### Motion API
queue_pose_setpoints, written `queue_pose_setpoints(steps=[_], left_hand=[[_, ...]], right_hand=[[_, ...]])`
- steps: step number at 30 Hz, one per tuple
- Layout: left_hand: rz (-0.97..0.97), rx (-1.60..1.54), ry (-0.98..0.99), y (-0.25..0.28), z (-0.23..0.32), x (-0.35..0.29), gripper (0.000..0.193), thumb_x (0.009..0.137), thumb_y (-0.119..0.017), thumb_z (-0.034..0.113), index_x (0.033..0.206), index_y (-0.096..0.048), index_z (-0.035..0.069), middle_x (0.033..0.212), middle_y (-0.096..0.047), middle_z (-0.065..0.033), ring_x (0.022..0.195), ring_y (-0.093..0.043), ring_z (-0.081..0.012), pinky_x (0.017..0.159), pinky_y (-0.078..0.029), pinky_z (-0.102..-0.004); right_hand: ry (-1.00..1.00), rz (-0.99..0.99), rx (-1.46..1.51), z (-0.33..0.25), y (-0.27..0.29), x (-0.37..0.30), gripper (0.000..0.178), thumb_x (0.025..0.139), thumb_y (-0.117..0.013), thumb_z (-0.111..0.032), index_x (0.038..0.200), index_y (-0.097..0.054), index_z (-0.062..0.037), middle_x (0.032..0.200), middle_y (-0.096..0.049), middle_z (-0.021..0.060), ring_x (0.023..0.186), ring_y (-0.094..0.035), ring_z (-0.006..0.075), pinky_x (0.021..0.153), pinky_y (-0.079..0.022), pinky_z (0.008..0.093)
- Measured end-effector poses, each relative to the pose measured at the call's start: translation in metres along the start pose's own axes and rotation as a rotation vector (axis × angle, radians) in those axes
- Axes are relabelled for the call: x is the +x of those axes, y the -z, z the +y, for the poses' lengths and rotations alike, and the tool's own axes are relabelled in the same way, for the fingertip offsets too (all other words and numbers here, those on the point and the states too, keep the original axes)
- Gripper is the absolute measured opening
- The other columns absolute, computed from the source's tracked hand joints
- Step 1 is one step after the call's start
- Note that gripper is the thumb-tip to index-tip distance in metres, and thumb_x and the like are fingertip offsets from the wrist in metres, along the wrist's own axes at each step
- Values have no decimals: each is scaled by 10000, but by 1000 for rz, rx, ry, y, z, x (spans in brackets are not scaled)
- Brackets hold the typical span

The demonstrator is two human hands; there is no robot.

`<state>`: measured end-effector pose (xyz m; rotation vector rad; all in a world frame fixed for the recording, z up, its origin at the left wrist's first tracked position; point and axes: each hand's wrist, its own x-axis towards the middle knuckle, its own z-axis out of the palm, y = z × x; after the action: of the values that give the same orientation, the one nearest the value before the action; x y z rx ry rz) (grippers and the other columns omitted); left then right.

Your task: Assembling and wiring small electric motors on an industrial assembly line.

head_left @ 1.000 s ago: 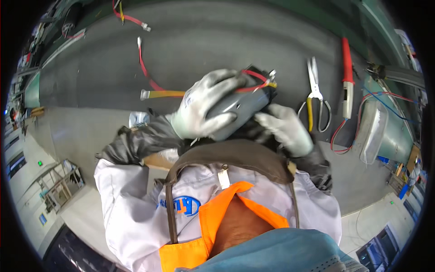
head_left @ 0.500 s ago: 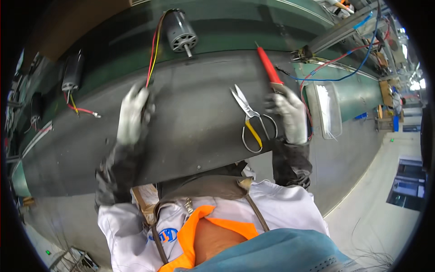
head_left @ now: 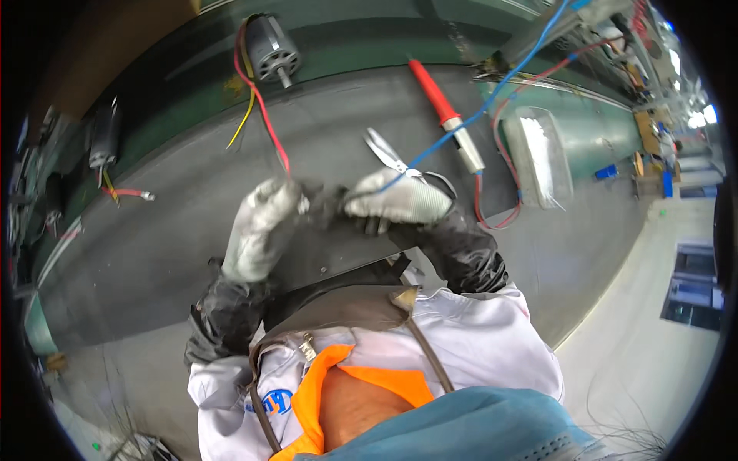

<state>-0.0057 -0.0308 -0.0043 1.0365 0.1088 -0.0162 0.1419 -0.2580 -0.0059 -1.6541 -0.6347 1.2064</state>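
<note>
My left hand [head_left: 264,227], in a white glove with dark fingertips, is closed on the end of a red wire [head_left: 267,123]. That wire runs down from a grey cylindrical motor [head_left: 273,52] with a protruding shaft; a yellow wire [head_left: 243,127] from it hangs loose. Beside it, my right hand [head_left: 400,201] is closed on a blue cable [head_left: 492,107], whose end is hidden and blurred at the fingers. Shears [head_left: 386,151] lie partly under my right hand, blades showing. A red-tipped test probe [head_left: 434,91] with a white handle lies to the right.
A clear tray of white cable ties [head_left: 544,161] sits right of the probe. A red cable [head_left: 500,127] loops between them. Another motor [head_left: 105,134] with wires stands at the far left. The dark mat's front edge lies close to my body.
My right hand has let go of the red probe, now on the table, and taken hold of the blue cable, bringing it left. My left hand has come nearer with the red wire; yellow hangs free.
</note>
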Motion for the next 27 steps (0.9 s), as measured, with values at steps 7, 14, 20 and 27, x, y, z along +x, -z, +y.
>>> queue_pose_setpoints(steps=[7, 14, 20, 27], left_hand=[[229, 94, -26, -23, 16, 18, 432, 1022, -613, 371, 1233, -653, -4, 990, -707, -60, 916, -672, -133, 781, -504, -275], [291, -58, -64, -34, 12, 19, 355, 1017, -633, 328, 1175, -695, 15, 967, -730, -56, 891, -694, -112, 688, -512, -231], [277, -235, -61, -35, 6, 20, 294, 996, -674, 245, 1130, -693, -16, 927, -723, -73, 811, -684, -118, 683, -545, -254], [269, -236, -42, -47, 6, 22, 299, 1024, -622, 260, 1169, -683, 6, 963, -720, -60, 832, -668, -117, 724, -547, -250]], right_hand=[[357, 157, 278, -10, -51, -18, 514, 1002, -620, -230, 1433, -522, 32, 912, -713, 100, 803, -675, 113, 711, -525, 244], [599, 350, 136, -25, -69, 2, 686, 1010, -565, -197, 1592, -257, -5, 888, -716, 132, 770, -681, 163, 682, -536, 277], [641, 400, 145, -23, -75, 13, 705, 1004, -580, -166, 1598, -236, -7, 837, -706, 118, 754, -663, 151, 698, -538, 280], [697, 479, 37, -19, -74, 20, 721, 995, -599, -127, 1602, -228, -12, 823, -690, 102, 752, -646, 135, 710, -535, 271]])
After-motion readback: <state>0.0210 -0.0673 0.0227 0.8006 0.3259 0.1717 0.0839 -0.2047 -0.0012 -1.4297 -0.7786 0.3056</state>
